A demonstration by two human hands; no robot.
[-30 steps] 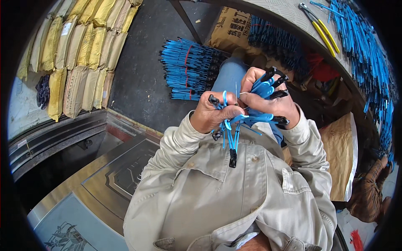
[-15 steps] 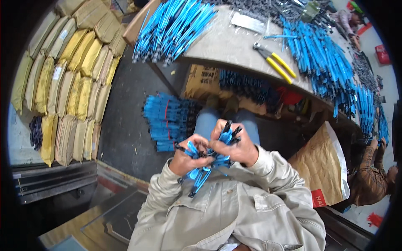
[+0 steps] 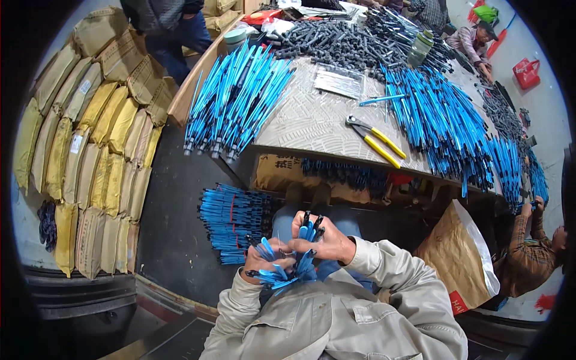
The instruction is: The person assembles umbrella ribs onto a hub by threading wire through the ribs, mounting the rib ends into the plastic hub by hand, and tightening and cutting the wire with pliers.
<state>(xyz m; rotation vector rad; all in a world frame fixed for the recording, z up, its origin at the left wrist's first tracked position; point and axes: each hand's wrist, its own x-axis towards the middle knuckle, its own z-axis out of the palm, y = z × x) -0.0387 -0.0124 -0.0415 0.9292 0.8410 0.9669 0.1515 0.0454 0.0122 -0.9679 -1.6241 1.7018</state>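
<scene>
A bundle of blue strips with black ends (image 3: 307,264) is held in front of my lap, its ends fanning out. My left hand (image 3: 261,261) is closed around its left side, fingers curled inward. From the right, my right hand (image 3: 330,241) pinches the strips near their black tips. Between the hands runs a thin pale strand, too fine to make out clearly. The inner fingertips are partly hidden by the strips. Past my left hand, a stack of similar strips (image 3: 231,225) with red bands lies on the floor.
The table (image 3: 312,123) ahead bears blue strip piles (image 3: 237,99), yellow-handled pliers (image 3: 378,142), a clear packet (image 3: 339,82) and black parts (image 3: 327,45). Paper sacks (image 3: 90,174) are stacked left; an upright brown paper bag (image 3: 459,255) stands right. Other people work around the table.
The view has tilted up, showing more of the table and a person standing at the far left. My hands still grip the bundle, whose strips now spread differently.
</scene>
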